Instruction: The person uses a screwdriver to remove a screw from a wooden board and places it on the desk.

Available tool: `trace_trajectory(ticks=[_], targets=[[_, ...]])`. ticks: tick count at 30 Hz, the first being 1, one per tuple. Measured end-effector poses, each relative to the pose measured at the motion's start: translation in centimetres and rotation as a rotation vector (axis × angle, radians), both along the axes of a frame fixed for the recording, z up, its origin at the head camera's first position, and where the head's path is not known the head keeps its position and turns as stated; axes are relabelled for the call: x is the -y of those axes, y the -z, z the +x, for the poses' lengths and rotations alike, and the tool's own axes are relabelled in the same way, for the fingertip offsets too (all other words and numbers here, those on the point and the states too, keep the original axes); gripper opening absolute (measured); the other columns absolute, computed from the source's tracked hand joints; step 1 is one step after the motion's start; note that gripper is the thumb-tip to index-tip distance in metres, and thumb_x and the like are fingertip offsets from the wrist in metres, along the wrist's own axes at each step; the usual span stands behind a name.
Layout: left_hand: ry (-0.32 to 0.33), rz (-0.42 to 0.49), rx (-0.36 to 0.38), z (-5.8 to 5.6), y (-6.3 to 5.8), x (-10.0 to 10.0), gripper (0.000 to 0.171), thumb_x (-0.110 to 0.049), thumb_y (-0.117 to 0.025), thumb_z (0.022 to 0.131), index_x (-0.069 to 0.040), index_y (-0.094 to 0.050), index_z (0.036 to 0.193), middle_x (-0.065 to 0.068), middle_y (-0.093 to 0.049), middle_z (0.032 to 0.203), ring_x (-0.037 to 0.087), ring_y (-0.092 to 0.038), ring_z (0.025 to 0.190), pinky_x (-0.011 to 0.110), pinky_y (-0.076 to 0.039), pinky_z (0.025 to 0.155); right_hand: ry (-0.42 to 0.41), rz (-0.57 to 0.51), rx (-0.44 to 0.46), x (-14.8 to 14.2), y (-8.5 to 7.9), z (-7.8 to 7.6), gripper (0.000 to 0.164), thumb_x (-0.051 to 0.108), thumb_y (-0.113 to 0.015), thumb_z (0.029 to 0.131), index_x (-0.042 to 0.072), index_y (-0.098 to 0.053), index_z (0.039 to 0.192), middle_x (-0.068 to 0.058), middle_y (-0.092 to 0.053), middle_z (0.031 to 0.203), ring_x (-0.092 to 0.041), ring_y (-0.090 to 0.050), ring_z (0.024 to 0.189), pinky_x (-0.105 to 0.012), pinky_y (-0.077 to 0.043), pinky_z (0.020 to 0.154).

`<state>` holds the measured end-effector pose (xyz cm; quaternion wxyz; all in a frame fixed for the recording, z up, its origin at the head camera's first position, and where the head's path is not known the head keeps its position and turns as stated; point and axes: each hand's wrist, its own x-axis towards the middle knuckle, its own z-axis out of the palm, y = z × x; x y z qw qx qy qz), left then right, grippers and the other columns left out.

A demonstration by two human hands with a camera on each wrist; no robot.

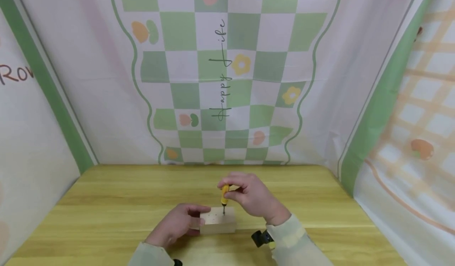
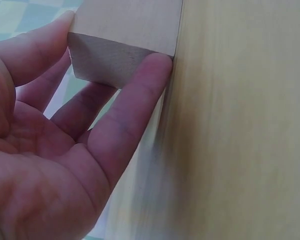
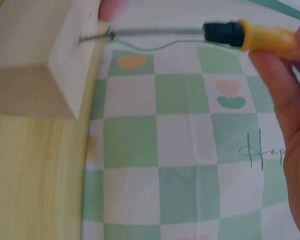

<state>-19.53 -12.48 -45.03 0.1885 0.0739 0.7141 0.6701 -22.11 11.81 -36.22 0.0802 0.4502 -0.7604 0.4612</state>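
Note:
A pale wooden block (image 1: 218, 229) lies on the table, several small dark holes dotting its top face. At its left end my left hand (image 1: 179, 222) grips it, thumb and fingers spread over the sides and end, as the left wrist view shows on the block's end face (image 2: 97, 60). My right hand (image 1: 250, 195) holds a screwdriver (image 1: 225, 197) upright by its yellow handle, above the block's right part. In the right wrist view the screwdriver's shaft (image 3: 157, 31) meets the head of a threaded screw (image 3: 94, 37), whose point is at the block's top face.
The wood-grain table (image 1: 117, 203) extends around the block on all sides. Behind it hangs a green-and-white checked cloth (image 1: 213, 66), with more printed cloth at left and right. A black wrist device (image 1: 261, 238) sits by the right sleeve.

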Motion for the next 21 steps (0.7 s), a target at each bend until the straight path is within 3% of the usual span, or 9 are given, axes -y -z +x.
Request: trace_trajectory(ticks=[3,5,10,14,18,21], targets=[[-0.001,-0.003,-0.006,0.0,0.0,0.1,0.040,0.003,-0.069,0.087,0.001,-0.066,0.127,0.013,-0.062,0.115,0.027,-0.063,0.096,0.044,-0.058,0.079,0.006,-0.022,-0.001,0.1,0.2,0.2,0.027,-0.004,-0.072,0.087,0.011,-0.072,0.110,0.000,-0.067,0.102,-0.022,-0.067,0.089,-0.030,-0.059,0.067],[0.000,-0.004,-0.008,0.0,0.1,0.1,0.040,0.003,-0.068,0.087,0.001,-0.065,0.127,0.013,-0.063,0.115,0.028,-0.063,0.096,0.044,-0.058,0.079,0.056,-0.029,-0.025,0.6,0.4,0.7,0.027,-0.001,-0.072,0.089,0.011,-0.072,0.113,0.001,-0.065,0.101,-0.019,-0.066,0.087,-0.028,-0.059,0.067],[0.010,0.003,0.004,0.0,0.1,0.2,0.040,0.002,-0.068,0.088,0.000,-0.064,0.129,0.011,-0.063,0.116,0.028,-0.063,0.097,0.045,-0.058,0.079,0.336,0.018,-0.240,3.0,1.2,2.5,0.030,0.007,-0.077,0.086,0.009,-0.072,0.116,0.004,-0.053,0.091,-0.008,-0.058,0.075,-0.018,-0.054,0.062],[0.017,0.003,-0.007,0.0,0.1,0.2,0.040,0.001,-0.068,0.089,0.000,-0.065,0.129,0.011,-0.062,0.117,0.026,-0.062,0.098,0.045,-0.058,0.079,0.537,0.049,-0.405,4.7,1.4,3.7,0.032,0.003,-0.081,0.081,0.005,-0.074,0.112,0.003,-0.045,0.082,-0.003,-0.046,0.063,-0.015,-0.045,0.052],[0.015,0.004,-0.016,0.1,0.0,0.1,0.039,0.002,-0.068,0.089,0.000,-0.066,0.128,0.012,-0.061,0.118,0.025,-0.061,0.097,0.045,-0.058,0.079,0.616,0.035,-0.456,5.3,1.3,4.1,0.036,-0.003,-0.081,0.077,0.003,-0.075,0.111,0.004,-0.042,0.077,-0.003,-0.041,0.060,-0.014,-0.041,0.048],[0.005,0.011,0.000,0.2,-0.2,0.0,0.039,0.003,-0.067,0.089,0.000,-0.066,0.128,0.012,-0.062,0.117,0.027,-0.062,0.097,0.045,-0.058,0.079,0.624,0.032,-0.444,5.0,1.0,3.9,0.036,-0.005,-0.081,0.076,0.000,-0.075,0.111,0.005,-0.042,0.074,-0.003,-0.042,0.059,-0.014,-0.042,0.049]])
